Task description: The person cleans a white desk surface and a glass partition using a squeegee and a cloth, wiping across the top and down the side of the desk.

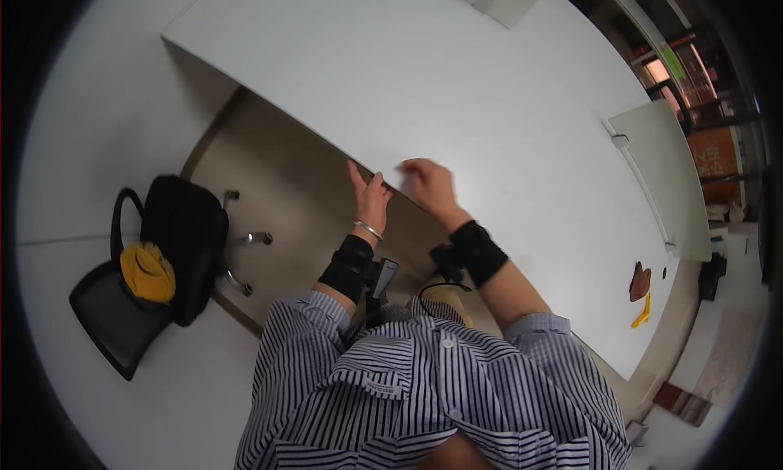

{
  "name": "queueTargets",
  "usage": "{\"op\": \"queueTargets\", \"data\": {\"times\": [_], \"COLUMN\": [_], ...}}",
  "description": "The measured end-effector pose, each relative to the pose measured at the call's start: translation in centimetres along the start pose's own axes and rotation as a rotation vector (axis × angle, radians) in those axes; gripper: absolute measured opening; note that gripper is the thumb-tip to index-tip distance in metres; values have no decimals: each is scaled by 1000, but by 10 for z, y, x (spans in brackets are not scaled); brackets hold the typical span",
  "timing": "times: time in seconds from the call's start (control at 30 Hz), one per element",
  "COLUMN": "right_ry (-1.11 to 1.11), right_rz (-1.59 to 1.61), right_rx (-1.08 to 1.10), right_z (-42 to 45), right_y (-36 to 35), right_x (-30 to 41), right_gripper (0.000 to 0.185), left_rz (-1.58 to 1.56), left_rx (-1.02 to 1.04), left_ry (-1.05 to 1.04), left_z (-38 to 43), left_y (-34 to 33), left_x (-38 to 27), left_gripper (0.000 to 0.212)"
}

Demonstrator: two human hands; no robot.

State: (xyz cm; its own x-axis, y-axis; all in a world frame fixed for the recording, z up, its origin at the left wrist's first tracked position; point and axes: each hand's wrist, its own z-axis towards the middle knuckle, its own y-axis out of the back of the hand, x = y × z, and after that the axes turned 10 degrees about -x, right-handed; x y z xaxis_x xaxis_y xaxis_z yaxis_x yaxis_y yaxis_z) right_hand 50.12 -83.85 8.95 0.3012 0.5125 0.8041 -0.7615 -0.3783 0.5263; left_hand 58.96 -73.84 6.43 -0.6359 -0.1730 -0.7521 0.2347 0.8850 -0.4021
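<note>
My left hand [371, 204] is at the near edge of the white table [342, 66], with its fingers spread and no object seen in it. Its fingertips reach the edge; whether they press on it is hard to tell. A silver bangle [368, 230] circles that wrist. Just to the right, my right hand [433, 187] hovers over or rests on the tabletop beside the same edge. Its fingers are bent inward and slightly blurred, so whatever is between them cannot be made out. Each forearm wears a black band, the left one [347, 268] and the right one [478, 253].
A black office chair [183, 244] with a yellow cloth item [148, 273] stands left. Frosted divider panels [664, 170] rise along the table. Near its right end lie a brown item [640, 282] and a yellow one [641, 313]. Cables hang by my waist.
</note>
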Motion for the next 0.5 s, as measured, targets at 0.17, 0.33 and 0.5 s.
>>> {"op": "queueTargets", "data": {"times": [0.17,0.33,0.5], "right_ry": [-32,-20,-106], "right_rz": [48,-45,-229], "right_rx": [-49,254,688], "right_z": [-26,-56,-102], "right_y": [38,53,-8], "right_x": [15,22,-27], "right_gripper": [16,14,19], "left_rz": [-254,86,-556], "left_rx": [296,-104,119], "left_ry": [256,131,329], "left_z": [21,31,32], "left_y": [46,81,193], "left_x": [-8,-7,121], "left_gripper": [30,29,18]}}
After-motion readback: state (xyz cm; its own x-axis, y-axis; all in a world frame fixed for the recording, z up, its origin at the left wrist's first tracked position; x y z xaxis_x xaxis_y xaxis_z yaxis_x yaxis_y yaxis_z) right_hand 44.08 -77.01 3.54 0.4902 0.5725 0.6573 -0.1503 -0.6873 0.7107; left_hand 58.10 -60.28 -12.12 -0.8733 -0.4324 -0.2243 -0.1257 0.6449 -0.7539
